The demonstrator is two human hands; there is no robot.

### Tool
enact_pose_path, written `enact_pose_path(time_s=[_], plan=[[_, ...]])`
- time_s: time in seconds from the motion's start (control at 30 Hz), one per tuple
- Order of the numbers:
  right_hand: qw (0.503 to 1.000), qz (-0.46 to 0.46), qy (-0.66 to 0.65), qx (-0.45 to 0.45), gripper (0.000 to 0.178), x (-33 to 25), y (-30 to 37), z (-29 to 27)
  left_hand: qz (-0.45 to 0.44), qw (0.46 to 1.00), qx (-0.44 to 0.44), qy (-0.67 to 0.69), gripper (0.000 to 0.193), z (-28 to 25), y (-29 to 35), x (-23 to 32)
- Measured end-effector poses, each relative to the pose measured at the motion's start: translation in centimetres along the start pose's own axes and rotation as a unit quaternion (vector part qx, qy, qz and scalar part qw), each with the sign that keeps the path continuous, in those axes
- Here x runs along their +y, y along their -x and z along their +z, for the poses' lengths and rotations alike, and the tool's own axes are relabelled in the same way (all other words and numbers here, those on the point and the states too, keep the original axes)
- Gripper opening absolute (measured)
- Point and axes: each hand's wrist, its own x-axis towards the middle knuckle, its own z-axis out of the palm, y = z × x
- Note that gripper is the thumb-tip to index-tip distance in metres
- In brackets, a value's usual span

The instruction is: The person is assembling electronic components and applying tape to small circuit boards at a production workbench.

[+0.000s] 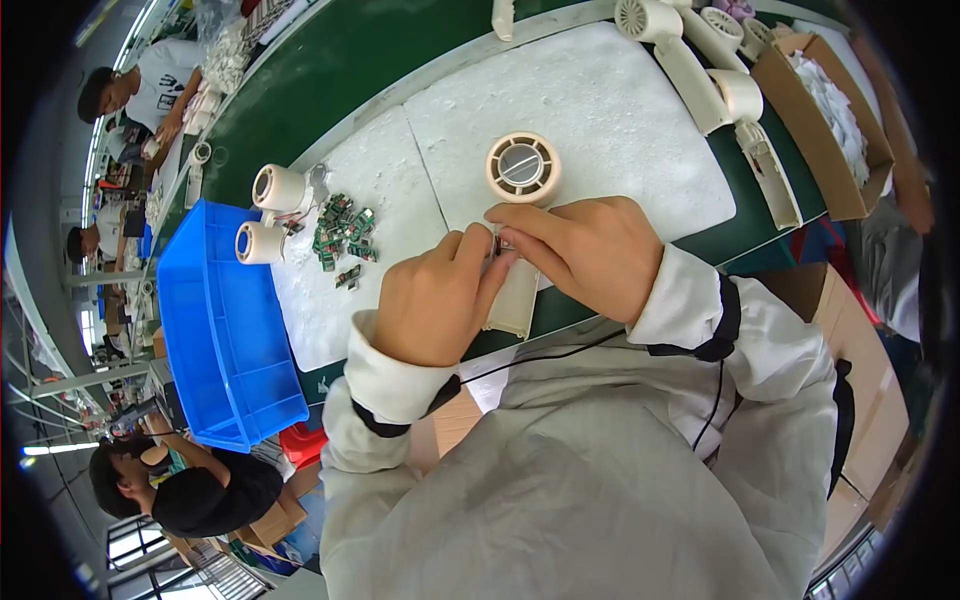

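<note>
My left hand (430,305) and my right hand (590,252) meet above the near edge of the white foam mat, fingertips pinched together. Between them shows a small dark and metallic part (499,246), too covered to identify. Just beneath lies a cream handheld-fan-like housing: its round slotted head (522,168) rests beyond my fingers, and its handle shell (513,305) extends toward me under them. My hands hide the middle of it. Left of my left hand sits a loose heap of small green circuit boards (343,232).
Two cream round housings (262,242) with wires stand by the blue bin (235,340) on the left. More cream housings (690,75) line the mat's (590,100) far right, near a cardboard box (840,150) of white pieces. A black cord (560,355) crosses before me. Other people work at left.
</note>
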Motion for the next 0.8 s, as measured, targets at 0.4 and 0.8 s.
enact_pose_path(time_s=[0.4,0.8], plan=[[0.998,-0.028,0.006,0.05,0.017,0.4,0.2,0.6,0.131,0.99,0.003,0.059,0.014,0.2,-1.2,-2.0],[0.998,-0.017,-0.002,0.059,0.015,0.6,0.1,1.0,0.127,0.987,0.082,0.058,0.019,1.9,-1.0,-1.3]])
